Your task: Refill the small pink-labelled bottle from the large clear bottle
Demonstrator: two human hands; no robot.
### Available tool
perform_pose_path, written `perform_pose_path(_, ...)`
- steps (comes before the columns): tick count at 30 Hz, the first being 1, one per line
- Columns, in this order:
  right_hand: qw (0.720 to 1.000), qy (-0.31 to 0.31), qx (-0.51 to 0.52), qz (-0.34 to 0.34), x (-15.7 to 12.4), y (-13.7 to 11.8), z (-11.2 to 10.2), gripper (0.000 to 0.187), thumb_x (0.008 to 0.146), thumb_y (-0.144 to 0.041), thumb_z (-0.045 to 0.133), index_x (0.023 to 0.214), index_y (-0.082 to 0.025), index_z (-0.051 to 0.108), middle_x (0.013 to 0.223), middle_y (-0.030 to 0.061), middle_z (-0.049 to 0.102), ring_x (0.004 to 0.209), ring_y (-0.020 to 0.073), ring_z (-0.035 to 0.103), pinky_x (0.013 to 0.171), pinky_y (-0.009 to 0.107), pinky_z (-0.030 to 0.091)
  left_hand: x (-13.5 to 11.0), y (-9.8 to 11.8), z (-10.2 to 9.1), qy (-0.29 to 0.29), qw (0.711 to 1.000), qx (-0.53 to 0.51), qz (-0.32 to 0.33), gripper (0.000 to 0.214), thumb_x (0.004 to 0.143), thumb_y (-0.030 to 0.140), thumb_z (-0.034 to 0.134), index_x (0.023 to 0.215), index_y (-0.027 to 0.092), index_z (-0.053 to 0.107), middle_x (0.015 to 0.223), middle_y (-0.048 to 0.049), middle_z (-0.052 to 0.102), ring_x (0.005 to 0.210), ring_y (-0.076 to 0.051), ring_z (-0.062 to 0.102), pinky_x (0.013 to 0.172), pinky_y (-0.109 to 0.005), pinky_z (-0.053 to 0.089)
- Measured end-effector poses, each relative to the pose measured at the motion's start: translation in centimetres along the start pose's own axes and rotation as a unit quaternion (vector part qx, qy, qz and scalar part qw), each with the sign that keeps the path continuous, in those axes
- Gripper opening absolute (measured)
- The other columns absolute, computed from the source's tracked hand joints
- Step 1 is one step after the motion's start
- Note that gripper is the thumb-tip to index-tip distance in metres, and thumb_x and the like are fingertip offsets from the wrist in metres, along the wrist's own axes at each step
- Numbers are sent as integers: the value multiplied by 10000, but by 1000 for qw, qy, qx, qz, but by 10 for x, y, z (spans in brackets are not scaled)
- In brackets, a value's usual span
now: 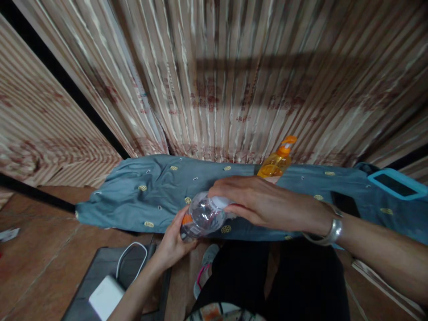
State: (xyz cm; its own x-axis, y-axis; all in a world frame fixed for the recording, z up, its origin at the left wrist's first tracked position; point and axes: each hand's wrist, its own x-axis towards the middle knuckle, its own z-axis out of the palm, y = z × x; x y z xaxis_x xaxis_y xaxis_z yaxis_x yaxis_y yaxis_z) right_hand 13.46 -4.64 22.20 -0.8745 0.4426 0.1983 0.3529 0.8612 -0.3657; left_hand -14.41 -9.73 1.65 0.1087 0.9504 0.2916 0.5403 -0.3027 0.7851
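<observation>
My left hand (174, 243) grips the lower body of a clear plastic bottle (202, 218) with an orange label, holding it tilted over the near edge of the blue cloth. My right hand (261, 200), with a silver bangle on its wrist, comes from the right and its fingers close round the bottle's white cap (220, 201). Just behind my right hand stands an orange pump bottle (277, 161) on the cloth.
A blue-grey cloth with small gold motifs (140, 191) covers a low surface in front of striped curtains. A turquoise-framed tablet (397, 183) lies at its right end. Lower left, a white charger with cable (107, 296) rests on a dark laptop (87, 285). Brown tiled floor surrounds.
</observation>
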Motion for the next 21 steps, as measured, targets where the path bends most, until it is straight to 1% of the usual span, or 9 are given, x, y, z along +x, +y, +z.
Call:
perform_pose_path(2,1000,-12,-8,17,6,3,-4,209,1108,-233,539,1301,-188,604,1268,38,633,1165,147,601,1053,296,476,7,-3,-3,-13,1000,-5,12,851,713,205,789,1509,226,490,1365,-135,689,1227,-314,703,1088,-498,591)
perform_pose_path(3,999,-16,-17,31,9,5,-5,205,1103,-247,560,1292,-184,607,1239,41,642,1138,153,610,1019,295,480,11,-5,-4,-10,1000,0,24,834,731,210,782,1508,224,480,1389,-140,673,1257,-318,688,1107,-506,574)
perform_pose_path(6,994,-20,-58,89,22,8,-5,223,1094,-342,604,1174,-134,625,1034,49,663,911,156,627,799,276,466,27,-9,-9,54,994,58,70,760,772,244,782,1474,225,490,1412,-136,650,1311,-332,650,1145,-531,526)
perform_pose_path(8,988,-18,-88,129,33,11,-4,267,1089,-374,614,1126,-110,619,934,40,646,812,148,605,744,272,452,39,-12,-11,103,986,98,83,744,779,244,784,1464,231,491,1400,-127,648,1306,-331,642,1144,-529,515)
perform_pose_path(10,981,-13,-112,159,44,13,-2,293,1094,-391,604,1160,-105,611,927,32,633,834,149,612,806,291,502,50,-15,-10,136,980,121,84,759,776,246,789,1471,240,483,1391,-120,649,1286,-328,644,1129,-522,517)
perform_pose_path(12,974,-6,-129,187,54,18,0,330,1102,-419,582,1224,-113,607,954,32,629,886,156,630,889,338,547,59,-20,-7,156,976,126,85,771,776,257,792,1479,247,474,1387,-120,653,1271,-329,650,1114,-521,524)
perform_pose_path(14,966,-4,-143,215,65,24,2,362,1110,-449,558,1250,-120,614,998,44,636,933,164,645,935,373,569,68,-25,-2,173,974,122,83,786,763,265,800,1477,242,473,1384,-125,660,1263,-336,656,1106,-526,525)
perform_pose_path(17,955,-6,-156,252,82,37,4,367,1101,-460,572,1211,-116,640,1081,71,648,1012,181,655,978,402,576,80,-36,8,187,975,103,55,827,717,259,827,1469,231,483,1397,-133,659,1279,-357,648,1131,-548,505)
perform_pose_path(21,948,0,-152,279,104,52,8,373,1078,-469,616,1193,-116,656,1176,94,646,1112,204,644,1031,433,562,96,-48,27,195,980,40,-2,859,675,263,861,1455,235,503,1416,-146,650,1339,-377,622,1174,-555,483)
